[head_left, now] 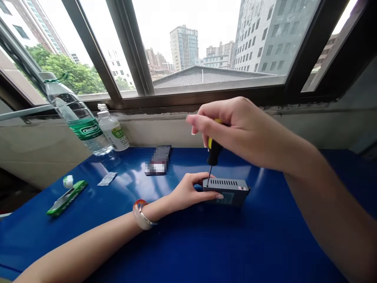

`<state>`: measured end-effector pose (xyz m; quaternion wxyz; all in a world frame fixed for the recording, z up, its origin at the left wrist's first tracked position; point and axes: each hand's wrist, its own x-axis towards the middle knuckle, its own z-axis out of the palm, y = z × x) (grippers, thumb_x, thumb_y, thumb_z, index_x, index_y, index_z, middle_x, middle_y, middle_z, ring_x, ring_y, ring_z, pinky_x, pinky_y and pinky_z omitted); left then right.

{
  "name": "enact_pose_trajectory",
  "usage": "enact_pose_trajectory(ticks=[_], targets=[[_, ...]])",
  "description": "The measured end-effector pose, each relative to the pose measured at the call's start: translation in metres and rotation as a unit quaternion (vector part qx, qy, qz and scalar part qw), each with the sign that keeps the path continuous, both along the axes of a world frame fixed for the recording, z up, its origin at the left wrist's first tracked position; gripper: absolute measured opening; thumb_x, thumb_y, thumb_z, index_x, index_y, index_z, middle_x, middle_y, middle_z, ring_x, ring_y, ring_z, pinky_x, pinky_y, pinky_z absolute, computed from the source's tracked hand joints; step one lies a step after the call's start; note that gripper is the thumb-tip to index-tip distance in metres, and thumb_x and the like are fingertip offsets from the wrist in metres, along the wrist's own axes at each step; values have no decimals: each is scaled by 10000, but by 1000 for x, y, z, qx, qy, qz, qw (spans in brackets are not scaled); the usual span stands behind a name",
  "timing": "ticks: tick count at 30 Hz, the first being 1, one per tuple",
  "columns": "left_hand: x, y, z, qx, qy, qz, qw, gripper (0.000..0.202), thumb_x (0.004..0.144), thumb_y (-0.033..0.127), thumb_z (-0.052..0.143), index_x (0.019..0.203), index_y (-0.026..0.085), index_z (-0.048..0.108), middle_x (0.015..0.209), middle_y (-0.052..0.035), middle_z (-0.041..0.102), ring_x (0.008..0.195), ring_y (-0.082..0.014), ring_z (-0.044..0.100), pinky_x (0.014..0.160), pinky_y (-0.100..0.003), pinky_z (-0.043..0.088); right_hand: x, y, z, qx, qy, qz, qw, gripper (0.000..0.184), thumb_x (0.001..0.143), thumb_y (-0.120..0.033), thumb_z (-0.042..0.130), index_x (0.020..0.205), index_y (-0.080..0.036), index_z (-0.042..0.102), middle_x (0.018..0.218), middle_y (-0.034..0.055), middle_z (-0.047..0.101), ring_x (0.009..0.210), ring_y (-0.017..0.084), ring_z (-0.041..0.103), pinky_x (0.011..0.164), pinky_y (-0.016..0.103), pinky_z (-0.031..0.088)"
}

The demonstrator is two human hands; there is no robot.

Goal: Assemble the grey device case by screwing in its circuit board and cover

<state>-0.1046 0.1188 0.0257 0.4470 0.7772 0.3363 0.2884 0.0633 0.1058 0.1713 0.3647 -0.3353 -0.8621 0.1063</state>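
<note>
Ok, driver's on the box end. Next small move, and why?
Probably square the shaft up before turning. The yellow-and-black screwdriver in the right hand looks slightly tilted, its tip at the end of the vented grey metal box. The left hand steadies the box. Whether the tip sits in a screw head can't be seen.

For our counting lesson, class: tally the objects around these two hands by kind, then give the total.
Bottles: 2 (water bottle, smaller bottle)
Phone: 1
Green packet: 1
Paper slip: 1
Small white object: 1
Grey vented box: 1
Screwdriver: 1
Total: 8
</note>
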Motion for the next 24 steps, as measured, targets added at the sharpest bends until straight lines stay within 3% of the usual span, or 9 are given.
enact_pose_trajectory(ticks=[3, 6, 8, 10, 12, 16, 18, 21, 24], targets=[[0, 0, 0, -2, 3, 2, 1000, 372, 730, 363, 746, 986, 110, 653, 835, -27, 655, 751, -136, 574, 717, -209, 461, -7, -2, -4, 51, -12, -51, 997, 269, 924, -385, 472, 846, -169, 612, 552, -20, 487, 447, 58, 391, 415, 220, 281], [0, 1, 0, 3, 5, 0, 1000, 363, 737, 363, 739, 986, 113, 653, 844, -29, 657, 760, -140, 578, 725, -213, 463, 2, -1, -4, 45, -26, -19, 998, 298, 908, -295, 492, 1198, -238, 529, 851, 9, 621, 575, 81, 529, 451, 196, 350], [0, 1, 0, 9, 6, -1, 1000, 352, 739, 360, 738, 975, 112, 653, 832, -26, 652, 756, -139, 574, 721, -211, 459, 10, 1, -2, 32, -37, 19, 999, 398, 893, -243, 491, 1289, -270, 463, 1038, 25, 610, 687, 100, 581, 470, 186, 377], [0, 0, 0, 13, 6, -1, 1000, 345, 740, 356, 739, 968, 113, 651, 818, -20, 644, 749, -135, 567, 712, -207, 453, 15, 2, 0, 5, -44, 46, 998, 413, 886, -201, 473, 1295, -255, 464, 1103, 38, 595, 750, 113, 599, 480, 185, 394], [0, 0, 0, 16, 5, -1, 1000, 345, 740, 355, 740, 969, 114, 647, 815, -17, 639, 749, -133, 562, 710, -205, 449, 14, 2, 1, -13, -29, 51, 998, 345, 896, -201, 458, 1236, -216, 515, 1041, 44, 617, 726, 111, 597, 485, 195, 404], [0, 0, -1, 14, 7, -3, 1000, 351, 748, 364, 733, 978, 116, 639, 836, -22, 641, 761, -134, 565, 722, -207, 452, -1, 3, -5, 35, 27, -16, 999, 231, 932, -319, 462, 988, -158, 619, 760, 21, 615, 586, 89, 534, 486, 222, 387], [0, 0, -2, 14, 7, -4, 1000, 355, 749, 368, 732, 981, 117, 637, 838, -21, 641, 757, -133, 564, 722, -207, 454, -5, 4, -7, 55, 27, -46, 997, 220, 934, -293, 464, 1032, -160, 610, 751, 17, 610, 581, 87, 527, 493, 222, 390], [0, 0, -2, 20, 6, -2, 1000, 347, 753, 371, 726, 978, 120, 640, 820, -13, 634, 744, -129, 557, 713, -206, 453, 1, 4, -6, 32, 9, -16, 999, 385, 915, -220, 470, 1301, -218, 469, 989, 39, 629, 740, 116, 594, 529, 205, 436], [1, 0, -1, 31, 7, 0, 1000, 337, 756, 370, 721, 967, 117, 647, 794, -8, 625, 734, -130, 550, 705, -208, 452, 13, 0, 0, -29, -13, 79, 996, 527, 895, -226, 480, 1405, -288, 361, 1254, 45, 549, 1024, 173, 586, 636, 216, 510]])
